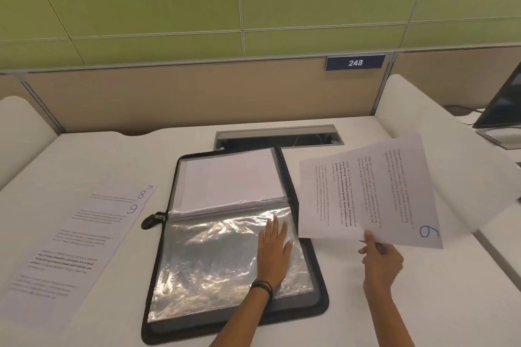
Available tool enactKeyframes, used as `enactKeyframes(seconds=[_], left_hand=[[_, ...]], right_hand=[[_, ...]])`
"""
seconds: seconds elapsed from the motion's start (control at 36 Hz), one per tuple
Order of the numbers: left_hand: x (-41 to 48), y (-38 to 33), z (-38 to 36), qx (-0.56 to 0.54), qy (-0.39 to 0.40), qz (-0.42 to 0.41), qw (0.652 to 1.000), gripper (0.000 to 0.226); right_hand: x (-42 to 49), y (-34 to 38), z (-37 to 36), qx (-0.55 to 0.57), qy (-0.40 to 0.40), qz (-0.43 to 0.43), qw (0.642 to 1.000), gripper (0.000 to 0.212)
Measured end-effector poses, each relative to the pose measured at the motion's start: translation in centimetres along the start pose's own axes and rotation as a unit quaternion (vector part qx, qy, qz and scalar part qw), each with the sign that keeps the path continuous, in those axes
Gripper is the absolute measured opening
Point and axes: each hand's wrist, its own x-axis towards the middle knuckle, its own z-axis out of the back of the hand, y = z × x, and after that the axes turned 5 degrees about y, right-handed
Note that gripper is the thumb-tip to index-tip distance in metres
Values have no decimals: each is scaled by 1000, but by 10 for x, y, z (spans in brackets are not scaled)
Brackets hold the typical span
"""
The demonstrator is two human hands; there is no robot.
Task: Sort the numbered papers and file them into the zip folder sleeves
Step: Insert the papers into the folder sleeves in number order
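Black fabric rims the zip folder (pixel 318 290), which lies open on the white bench (pixel 394 313) with its spine running left to right and its zip pull (pixel 152 221) resting just off the left edge. The far half holds a sleeve with a white sheet (pixel 231 180) already inside it; the near half shows a clear, crinkled sleeve (pixel 214 262) that catches the light. The left hand (pixel 275 251) lies flat on the right part of that near sleeve, fingers (pixel 275 227) straight and slightly spread, pressing the plastic down, with dark bands (pixel 263 287) around the wrist. The right hand (pixel 382 262) is to the right of the folder and pinches the near edge of a printed paper (pixel 366 191) — thumb on top, the other fingers under the sheet. That paper is held up off the bench, tilted, its left edge overlapping the folder's right rim, and a blue handwritten 6 sits in its near right corner. On the left of the bench, well apart from the folder, a fanned stack of papers (pixel 70 239) lies flat, with the blue numbers 7, 8 and 9 showing at staggered corners. Behind the folder is a grey cable hatch (pixel 279 138), above it on the partition a blue sign (pixel 355 62) reading 248 — and a dark monitor (pixel 504 104) stands at the far right.
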Motion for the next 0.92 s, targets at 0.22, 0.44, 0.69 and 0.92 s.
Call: enactKeyframes(seconds=[0.22,0.44,0.69,0.92], left_hand=[[3,-5,5,21,9,47,999,76],[5,-11,13,-111,-3,55,992,98],[8,-17,26,-234,11,76,969,51],[7,-19,25,-274,0,76,959,48]], right_hand=[[0,-4,-2,-5,9,-5,1000,21],[-5,-8,-1,-16,36,3,999,22],[-13,-10,16,-39,85,6,996,14],[-21,-11,34,-45,113,4,993,17]])
